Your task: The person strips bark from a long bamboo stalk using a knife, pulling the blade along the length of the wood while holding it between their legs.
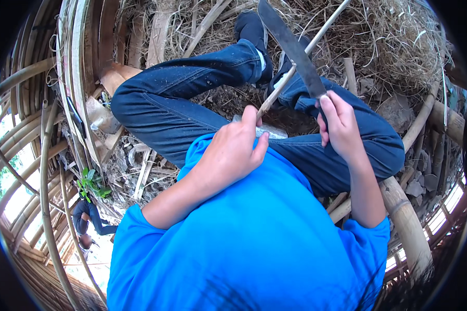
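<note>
My left hand point(232, 149) is closed around the lower end of a long, thin wooden stick point(328, 25), which slants up to the right, away from my lap. In my right hand point(342, 124) is the dark handle of a machete point(290, 44). Its broad dark blade points up and to the left and crosses the stick; whether the edge touches the wood I cannot tell. Under my left hand, between my bent legs, lies a flat pale grey piece point(271, 131), partly covered by the fingers.
Dry straw point(394, 46) covers the ground ahead. Thick bamboo poles point(407, 223) lie at the right. Curved bamboo slats point(31, 135) form a wall on the left, near a small green plant point(92, 184). Another person point(90, 217) is beyond it, at lower left.
</note>
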Demonstrator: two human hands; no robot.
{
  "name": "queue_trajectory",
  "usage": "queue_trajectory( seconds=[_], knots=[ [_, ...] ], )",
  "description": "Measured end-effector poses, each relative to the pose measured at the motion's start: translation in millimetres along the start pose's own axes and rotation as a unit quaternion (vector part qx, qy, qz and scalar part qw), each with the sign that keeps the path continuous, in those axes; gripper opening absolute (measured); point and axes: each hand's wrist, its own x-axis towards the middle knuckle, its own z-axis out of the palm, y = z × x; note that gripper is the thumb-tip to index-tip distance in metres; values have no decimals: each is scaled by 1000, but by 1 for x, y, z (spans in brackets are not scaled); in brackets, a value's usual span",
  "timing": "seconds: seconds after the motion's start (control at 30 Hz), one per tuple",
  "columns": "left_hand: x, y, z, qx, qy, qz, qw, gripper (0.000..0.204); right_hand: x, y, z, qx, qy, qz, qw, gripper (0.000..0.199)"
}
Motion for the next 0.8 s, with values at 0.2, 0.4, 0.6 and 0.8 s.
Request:
queue_trajectory(
  seconds=[0.2, 0.4, 0.6, 0.8],
  knots=[
    [-2, 0, 1, 11, 7, 6, 1000, 24, 1, 0, -7, -7, 25, -3, 1000, 29],
    [-2, -2, 2, -1, 7, 6, 1000, 23, -4, -6, -5, -37, -26, 31, 999, 32],
    [-7, -3, 3, -19, -4, -11, 1000, 23, -9, -12, -6, -59, -50, 24, 997, 29],
    [-8, -3, 5, -37, 6, -10, 999, 25, -8, -15, -2, -39, -58, 38, 997, 28]
  ],
)
